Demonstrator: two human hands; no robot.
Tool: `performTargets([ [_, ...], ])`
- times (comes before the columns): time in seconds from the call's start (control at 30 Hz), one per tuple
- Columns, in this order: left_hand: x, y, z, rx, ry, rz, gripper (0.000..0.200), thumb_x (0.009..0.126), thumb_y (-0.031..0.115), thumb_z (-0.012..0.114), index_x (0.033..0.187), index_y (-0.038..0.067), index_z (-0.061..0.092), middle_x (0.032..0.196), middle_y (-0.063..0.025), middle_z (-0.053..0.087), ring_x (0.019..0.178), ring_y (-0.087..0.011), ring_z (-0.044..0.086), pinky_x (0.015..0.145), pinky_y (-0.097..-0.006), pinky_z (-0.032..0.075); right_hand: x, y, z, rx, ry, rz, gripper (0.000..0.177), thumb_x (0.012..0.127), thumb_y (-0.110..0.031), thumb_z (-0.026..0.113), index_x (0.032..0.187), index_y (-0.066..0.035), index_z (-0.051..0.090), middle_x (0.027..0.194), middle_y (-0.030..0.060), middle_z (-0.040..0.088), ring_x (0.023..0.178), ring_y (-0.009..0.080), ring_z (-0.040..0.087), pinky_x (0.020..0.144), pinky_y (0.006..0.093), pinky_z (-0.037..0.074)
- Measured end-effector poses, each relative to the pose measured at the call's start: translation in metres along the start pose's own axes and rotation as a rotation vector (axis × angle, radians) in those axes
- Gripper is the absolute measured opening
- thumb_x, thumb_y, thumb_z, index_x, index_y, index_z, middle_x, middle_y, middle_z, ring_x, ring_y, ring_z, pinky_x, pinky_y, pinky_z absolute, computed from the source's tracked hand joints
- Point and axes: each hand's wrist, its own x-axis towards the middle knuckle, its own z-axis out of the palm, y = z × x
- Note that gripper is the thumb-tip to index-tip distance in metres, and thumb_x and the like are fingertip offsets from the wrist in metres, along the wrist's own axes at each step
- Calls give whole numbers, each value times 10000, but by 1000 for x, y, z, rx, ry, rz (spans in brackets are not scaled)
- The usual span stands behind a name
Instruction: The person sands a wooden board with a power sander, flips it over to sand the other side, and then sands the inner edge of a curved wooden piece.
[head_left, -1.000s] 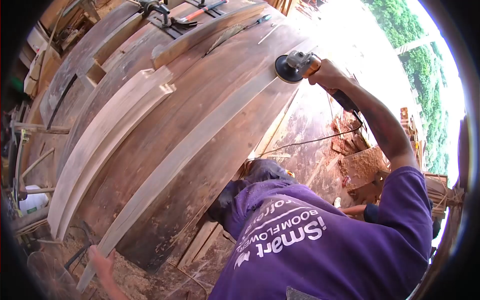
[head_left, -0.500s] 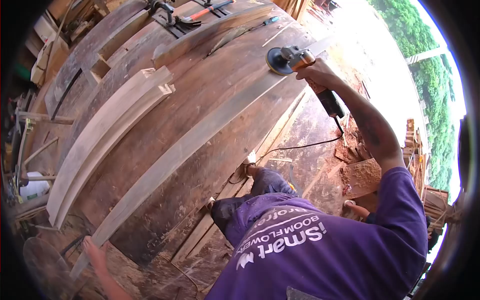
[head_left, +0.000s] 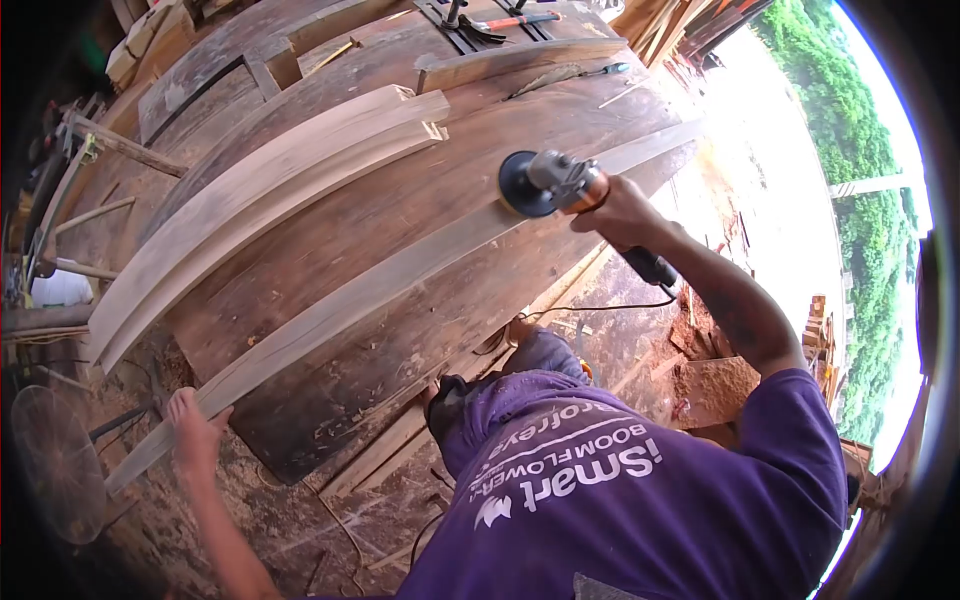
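Observation:
A long curved wooden strip (head_left: 350, 295) lies across the workbench, from the lower left to the upper right. My left hand (head_left: 195, 425) grips its near end at the lower left, past the bench corner, with the fingers round its edge. In my right hand (head_left: 622, 212) is an angle grinder (head_left: 570, 183), fitted with a round dark-backed disc (head_left: 522, 184). The disc is over the strip's upper half and looks slightly tilted; whether it touches the wood is hard to tell. A power cord (head_left: 600, 308) trails from the grinder's back end.
Two stacked curved wooden pieces (head_left: 265, 200) lie beside the strip on the workbench (head_left: 330, 400). Farther back are a curved board (head_left: 520, 62), clamps (head_left: 470, 28) and an orange-handled hammer (head_left: 520, 20). Sawdust and offcuts (head_left: 715, 390) cover the ground at right.
The grinder has moved back along the strip towards my left hand, so more of the strip's far end shows. My left hand still grips the near end. The camera view has shifted.

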Motion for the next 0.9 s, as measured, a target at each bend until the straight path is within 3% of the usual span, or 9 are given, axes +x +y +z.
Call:
performTargets([
  [0.17, 0, -5, 3, -61, 25, 57, 675, 672, 238, 865, 1165, 1, 469, 1169, -220, 517, 1176, -420, 449, 1024, -495, 368, -20, -58, 44, -32, -60, -158, 349, 668, -152, 782, 976, -28, 673, 766, 49, 667, 676, 145, 632, 649, 295, 530],
  [0.23, 1, -6, 5, -74, 44, 86, 675, 670, 250, 866, 1157, 4, 468, 1163, -218, 516, 1172, -420, 448, 1025, -498, 366, -29, -89, 60, 13, -154, -96, 339, 678, -125, 778, 981, -17, 669, 779, 59, 677, 697, 152, 649, 653, 296, 537],
  [0.33, 2, -10, 10, -54, 72, 116, 678, 658, 271, 870, 1137, 8, 467, 1146, -210, 512, 1170, -422, 443, 1027, -509, 357, -41, -134, 88, -25, -283, -110, 388, 712, -159, 770, 1061, -24, 668, 873, 133, 713, 799, 233, 698, 736, 351, 572],
  [0.37, 2, -14, 13, -60, 83, 123, 679, 657, 281, 869, 1132, 10, 467, 1140, -207, 510, 1172, -423, 441, 1027, -513, 354, -39, -138, 109, -37, -260, -294, 382, 727, -163, 763, 1074, -39, 660, 891, 148, 718, 818, 251, 704, 733, 359, 575],
  [0.47, 3, -19, 17, -55, 90, 154, 691, 657, 338, 861, 1123, 13, 467, 1127, -203, 507, 1167, -422, 443, 1026, -519, 347, -55, -188, 137, -19, -441, -281, 460, 739, -214, 773, 1091, 19, 591, 903, 182, 696, 843, 283, 703, 749, 404, 575],
  [0.57, 1, -17, 16, -45, 91, 169, 726, 673, 448, 828, 1127, 9, 468, 1115, -206, 507, 1157, -416, 450, 1011, -517, 352, -68, -205, 154, -78, -426, -344, 445, 765, -195, 740, 1090, 52, 563, 915, 197, 687, 826, 288, 705, 729, 406, 582],
  [0.67, 4, -22, 17, 9, 26, 136, 770, 691, 551, 777, 1140, 5, 472, 1106, -206, 507, 1137, -414, 464, 986, -512, 364, -79, -198, 135, -127, -388, -342, 389, 774, -140, 701, 1085, 54, 572, 854, 176, 682, 772, 275, 691, 699, 396, 583],
  [0.73, 5, -33, 26, 38, 100, 179, 753, 707, 540, 774, 1145, 3, 479, 1097, -204, 507, 1117, -409, 477, 961, -508, 378, -77, -184, 108, -130, -517, -150, 429, 769, -133, 689, 1164, 18, 620, 882, 180, 704, 770, 271, 704, 700, 373, 590],
  [0.9, 1, -22, 20, 12, 116, 168, 702, 701, 414, 823, 1154, 0, 483, 1100, -199, 510, 1107, -413, 481, 955, -508, 380, -63, -100, 65, -65, -244, -154, 392, 730, -98, 687, 1111, -14, 650, 839, 146, 698, 734, 247, 689, 681, 355, 580],
])
